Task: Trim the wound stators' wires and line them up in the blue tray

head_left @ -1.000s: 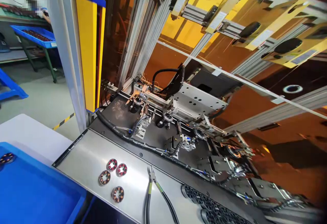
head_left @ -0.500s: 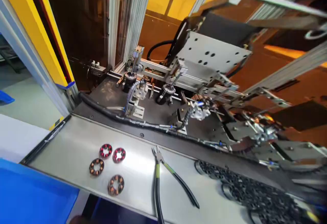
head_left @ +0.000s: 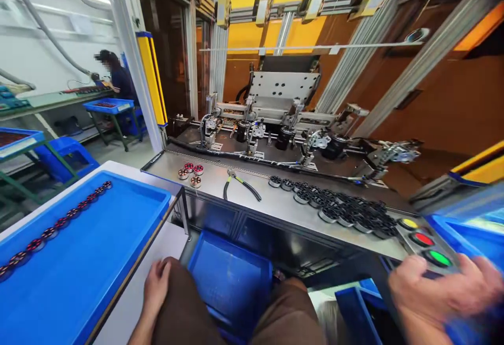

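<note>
My right hand (head_left: 444, 287) is at the near end of a push-button box (head_left: 413, 248) with a yellow, a red and a green button (head_left: 439, 258). It lies just below the green one; its fingers are smeared by motion, so I cannot tell whether it touches the button. My left hand (head_left: 156, 284) rests against my left thigh, fingers curled, with nothing visible in it. On the metal ledge (head_left: 263, 211) before the machine lie several wound motor stators (head_left: 196, 181), open cutting pliers (head_left: 241, 181) with green-black handles, and a heap of black ring-shaped parts (head_left: 338, 208).
A blue tray (head_left: 129, 229) at left holds a row of stators (head_left: 61, 223). Behind the ledge stand machine fixtures (head_left: 285, 137) and a yellow side post (head_left: 151, 80). Another blue bin (head_left: 232, 269) sits below, between my knees. A person (head_left: 114, 74) works at the far-left bench.
My view has pulled back and levelled, bringing both hands, the blue tray and the button box into sight. The pliers and the stators beside them remain on the ledge.
</note>
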`<state>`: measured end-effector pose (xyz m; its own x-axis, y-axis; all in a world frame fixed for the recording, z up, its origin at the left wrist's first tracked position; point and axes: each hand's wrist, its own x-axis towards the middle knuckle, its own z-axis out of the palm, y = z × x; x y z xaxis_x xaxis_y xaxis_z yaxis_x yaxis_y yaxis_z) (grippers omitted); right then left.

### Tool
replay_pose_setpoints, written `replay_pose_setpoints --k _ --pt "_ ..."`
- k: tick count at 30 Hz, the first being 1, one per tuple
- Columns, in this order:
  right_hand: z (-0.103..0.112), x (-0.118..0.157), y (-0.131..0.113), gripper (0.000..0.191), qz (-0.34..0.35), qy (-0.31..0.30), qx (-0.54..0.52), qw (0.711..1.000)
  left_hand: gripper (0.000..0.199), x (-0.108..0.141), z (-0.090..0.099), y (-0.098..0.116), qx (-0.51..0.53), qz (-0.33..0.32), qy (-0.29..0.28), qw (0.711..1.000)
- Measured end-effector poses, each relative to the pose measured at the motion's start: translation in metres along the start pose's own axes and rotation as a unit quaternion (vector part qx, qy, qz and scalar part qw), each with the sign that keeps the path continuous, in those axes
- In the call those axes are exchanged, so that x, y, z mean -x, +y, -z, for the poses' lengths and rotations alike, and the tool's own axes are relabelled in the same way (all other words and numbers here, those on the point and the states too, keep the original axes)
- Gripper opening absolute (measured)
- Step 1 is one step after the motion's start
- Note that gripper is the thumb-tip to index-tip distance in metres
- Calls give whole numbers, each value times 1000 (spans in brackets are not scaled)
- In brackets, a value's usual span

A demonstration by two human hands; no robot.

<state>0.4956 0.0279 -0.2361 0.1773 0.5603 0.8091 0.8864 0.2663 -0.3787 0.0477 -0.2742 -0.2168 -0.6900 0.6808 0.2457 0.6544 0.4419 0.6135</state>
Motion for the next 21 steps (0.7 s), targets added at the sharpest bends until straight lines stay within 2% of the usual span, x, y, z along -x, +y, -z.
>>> replay_pose_setpoints --k 1,3,6,8,10,12,15,21 --pt "-11 -1 5 80 10 61 -8 998 34 -22 -5 7 5 1 19 1000" --pt "-25 -2 13 74 18 132 -19 991 35 -74 -8 23 16 -4 60 998" --pt "-31 -4 16 73 20 138 -30 990 41 -153 7 53 21 -15 90 996" --pt "-30 -4 13 72 22 146 -35 988 42 -194 19 69 19 -16 67 997" --pt "-30 -5 8 71 21 153 -37 987 39 -221 25 80 16 -7 34 999" --pt "-31 -6 4 67 18 156 -36 987 37 -235 25 86 12 7 10 1000" --pt "-33 -10 -1 59 15 154 -32 988 37 -244 18 88 9 25 2 1000" --pt "-33 -15 -10 45 25 161 -22 986 36 -243 6 89 59 18 50 997"
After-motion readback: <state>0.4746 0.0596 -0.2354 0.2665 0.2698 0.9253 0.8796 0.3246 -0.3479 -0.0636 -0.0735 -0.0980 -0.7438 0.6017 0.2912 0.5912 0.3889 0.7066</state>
